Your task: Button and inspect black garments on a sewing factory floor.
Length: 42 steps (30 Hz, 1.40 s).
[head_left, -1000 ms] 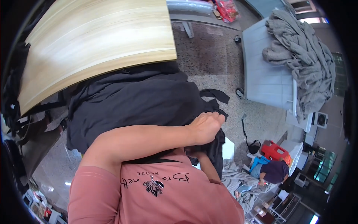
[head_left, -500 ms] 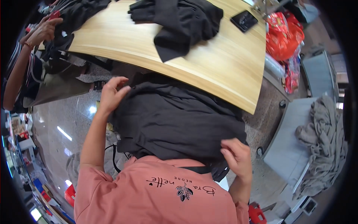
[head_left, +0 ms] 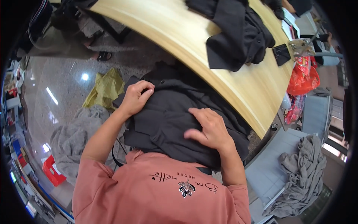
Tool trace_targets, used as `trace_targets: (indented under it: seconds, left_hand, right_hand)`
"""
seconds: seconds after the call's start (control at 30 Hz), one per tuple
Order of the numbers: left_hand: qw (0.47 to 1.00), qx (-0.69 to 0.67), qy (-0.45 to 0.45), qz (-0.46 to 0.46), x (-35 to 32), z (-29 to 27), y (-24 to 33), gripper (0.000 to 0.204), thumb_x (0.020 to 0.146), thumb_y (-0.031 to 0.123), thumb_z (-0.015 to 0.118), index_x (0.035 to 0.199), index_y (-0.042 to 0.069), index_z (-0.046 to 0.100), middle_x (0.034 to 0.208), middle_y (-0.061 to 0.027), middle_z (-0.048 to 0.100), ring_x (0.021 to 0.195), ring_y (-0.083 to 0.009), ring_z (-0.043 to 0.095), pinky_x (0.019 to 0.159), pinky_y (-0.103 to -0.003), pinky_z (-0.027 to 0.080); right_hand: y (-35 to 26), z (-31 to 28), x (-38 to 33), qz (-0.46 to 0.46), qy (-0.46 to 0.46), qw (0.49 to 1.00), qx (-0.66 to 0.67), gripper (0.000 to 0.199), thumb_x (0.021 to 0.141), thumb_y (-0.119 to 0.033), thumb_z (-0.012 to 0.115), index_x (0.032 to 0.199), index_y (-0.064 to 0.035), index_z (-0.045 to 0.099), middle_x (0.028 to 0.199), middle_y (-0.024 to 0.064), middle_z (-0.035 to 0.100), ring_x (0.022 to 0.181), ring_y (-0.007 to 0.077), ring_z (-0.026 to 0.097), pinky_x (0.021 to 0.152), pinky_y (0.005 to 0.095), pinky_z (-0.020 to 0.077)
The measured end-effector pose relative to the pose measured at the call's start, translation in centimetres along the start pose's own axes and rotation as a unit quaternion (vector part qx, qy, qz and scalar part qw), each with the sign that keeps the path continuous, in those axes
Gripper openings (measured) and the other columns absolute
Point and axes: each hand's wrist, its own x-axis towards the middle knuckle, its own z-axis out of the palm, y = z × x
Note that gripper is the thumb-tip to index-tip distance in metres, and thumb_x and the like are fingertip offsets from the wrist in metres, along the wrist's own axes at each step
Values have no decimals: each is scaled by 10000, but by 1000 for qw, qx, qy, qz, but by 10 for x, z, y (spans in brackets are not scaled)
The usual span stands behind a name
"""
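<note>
A dark jacket [head_left: 175,112] with a button and what looks like a pocket flap lies spread across my lap, under the table's near edge. At its left side my left hand [head_left: 137,98] is closed, thumb and fingers pinched together at the cloth near the button. Over the jacket's middle, my right hand [head_left: 210,128] is open, with thumb and fingers apart and no cloth gripped. Whether its palm touches the cloth I cannot tell. Another dark garment [head_left: 242,37] with buttons lies in a heap on the table.
The wooden table [head_left: 179,33] slants across in front of me. A black phone-like slab [head_left: 281,55] and a red plastic bag [head_left: 302,80] are at its right end. Grey cloth [head_left: 304,171] lies on a pale cart [head_left: 268,170]. A yellow-green sack [head_left: 104,87] and grey cloth [head_left: 76,136] are at left.
My view has turned, so the table appears shifted right. My left hand has come down to the jacket's edge and closed. My right hand has moved inward over the jacket and opened.
</note>
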Motion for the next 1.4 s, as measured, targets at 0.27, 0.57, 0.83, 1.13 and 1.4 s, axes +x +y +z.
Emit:
trace_targets:
  seconds: [0.27, 0.57, 0.83, 1.13, 1.4]
  left_hand:
    - [944, 125, -188, 242, -23, -12, 68, 719, 622, 558, 728, 1140, 80, 590, 1304, -181, 474, 1236, -385, 414, 1004, -508, 312]
    - [941, 95, -82, 315, -22, 19, 80, 372, 511, -35, 556, 871, 27, 620, 928, -130, 630, 971, -344, 597, 838, -454, 451]
    - [908, 27, -59, 413, 22, 67, 186, 227, 524, -36, 546, 739, 31, 512, 669, -117, 555, 612, -331, 568, 490, -386, 441]
    - [947, 145, -24, 286, 36, 34, 171, 188, 607, -36, 541, 772, 40, 587, 648, -198, 569, 614, -376, 582, 545, -407, 464]
    - [897, 368, 62, 238, 43, -19, 142, 237, 666, 129, 724, 857, 71, 596, 777, -106, 609, 764, -300, 604, 669, -394, 464]
  right_hand:
    - [-6, -10, -25, 14, 243, 952, -184, 178, 697, -16, 704, 847, -7, 609, 940, 147, 618, 783, 301, 594, 673, 347, 480]
    - [-21, 6, -165, 274, 36, 953, -126, 384, 528, -185, 826, 752, -22, 560, 733, 90, 553, 695, 286, 542, 621, 361, 435]
    - [-14, 58, -201, 213, 405, 876, -152, 421, 626, 8, 488, 1030, 71, 587, 970, 189, 603, 928, 358, 586, 902, 463, 436]
    - [-55, -10, -210, 179, 556, 809, -74, 324, 932, -234, 527, 1013, 76, 574, 974, 156, 607, 853, 225, 599, 807, 328, 483]
    - [7, -24, -63, 139, 259, 901, -319, 351, 710, 34, 606, 1055, -11, 567, 1020, 156, 610, 955, 319, 575, 802, 400, 441]
